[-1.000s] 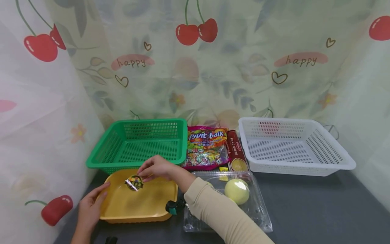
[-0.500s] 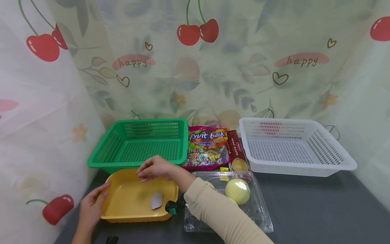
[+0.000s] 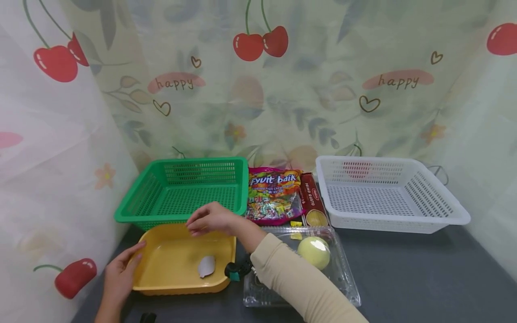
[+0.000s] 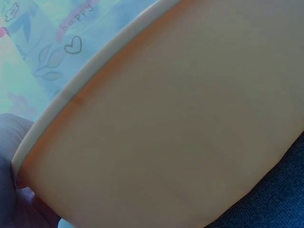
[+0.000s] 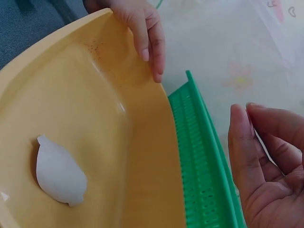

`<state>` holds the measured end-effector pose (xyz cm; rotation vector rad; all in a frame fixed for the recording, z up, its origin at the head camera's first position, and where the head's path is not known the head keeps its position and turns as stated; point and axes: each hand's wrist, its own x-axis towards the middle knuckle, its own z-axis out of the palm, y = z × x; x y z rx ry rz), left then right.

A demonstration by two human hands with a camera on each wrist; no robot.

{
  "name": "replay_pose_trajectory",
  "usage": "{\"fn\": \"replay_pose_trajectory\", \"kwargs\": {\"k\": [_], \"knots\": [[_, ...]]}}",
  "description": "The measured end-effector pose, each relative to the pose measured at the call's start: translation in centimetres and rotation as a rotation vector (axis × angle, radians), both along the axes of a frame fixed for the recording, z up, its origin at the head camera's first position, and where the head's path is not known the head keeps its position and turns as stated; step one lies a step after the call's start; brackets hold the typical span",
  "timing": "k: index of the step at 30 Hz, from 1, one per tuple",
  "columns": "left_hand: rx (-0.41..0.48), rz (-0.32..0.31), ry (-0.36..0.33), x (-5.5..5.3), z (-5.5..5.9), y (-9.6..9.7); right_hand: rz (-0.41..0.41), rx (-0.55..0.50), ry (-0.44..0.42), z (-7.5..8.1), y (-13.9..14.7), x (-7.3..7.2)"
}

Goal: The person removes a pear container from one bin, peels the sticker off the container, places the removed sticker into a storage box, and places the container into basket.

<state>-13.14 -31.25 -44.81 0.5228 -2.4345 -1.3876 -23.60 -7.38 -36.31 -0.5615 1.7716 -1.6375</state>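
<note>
The yellow plastic basin (image 3: 177, 255) stands tilted at the front left. At its left rim, my left hand (image 3: 121, 273) grips the edge; the right wrist view shows its thumb and fingers (image 5: 156, 52) at the corner. A sticker (image 5: 61, 172) lies inside the basin with its pale back up, slightly curled. Above the basin's far side hovers my right hand (image 3: 212, 219), fingers loosely bent and thumb tip close to the index tip, holding nothing. The left wrist view is mostly filled by the basin's outer wall (image 4: 166, 118).
Behind the basin is a green basket (image 3: 121, 215). To the right, a clear lidded container (image 3: 339, 287) holds pale round fruit (image 3: 314, 252). Further back sit a candy bag (image 3: 274, 195), a dark red packet (image 3: 312, 197) and a white basket (image 3: 393, 220).
The sticker has left my right fingertips and dropped into the basin, printed side no longer showing. My right hand has shifted slightly right; my left hand stays on the rim.
</note>
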Motion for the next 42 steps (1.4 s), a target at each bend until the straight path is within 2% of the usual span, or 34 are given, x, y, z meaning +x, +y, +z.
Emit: {"fn": "replay_pose_trajectory", "kwargs": {"k": [8,13,15,22,25,32,38,42], "knots": [[0.006,-0.015,0.048,0.0,-0.1,0.0,-0.006,-0.019,0.014,0.8,1.4,0.0],[0.005,-0.026,0.114,0.1,-0.1,-0.2,-0.015,-0.024,0.021,1.0,2.3,-0.2],[-0.006,-0.017,0.125,0.2,0.2,-0.1,-0.020,-0.022,0.021,1.2,2.8,-0.3],[-0.082,0.018,0.077,0.6,1.4,0.5,0.003,-0.001,0.039,2.1,4.8,0.2],[-0.090,0.006,0.118,0.9,1.9,1.0,0.003,0.007,0.045,2.6,5.8,0.4],[-0.109,-0.087,0.356,1.7,3.2,3.0,0.008,0.008,0.077,3.0,8.2,0.6],[-0.130,-0.183,0.382,2.5,4.2,4.7,0.031,-0.017,0.099,3.6,9.8,1.1],[-0.102,-0.249,0.387,2.9,4.6,5.8,0.050,-0.031,0.104,3.9,11.0,1.7]]}}
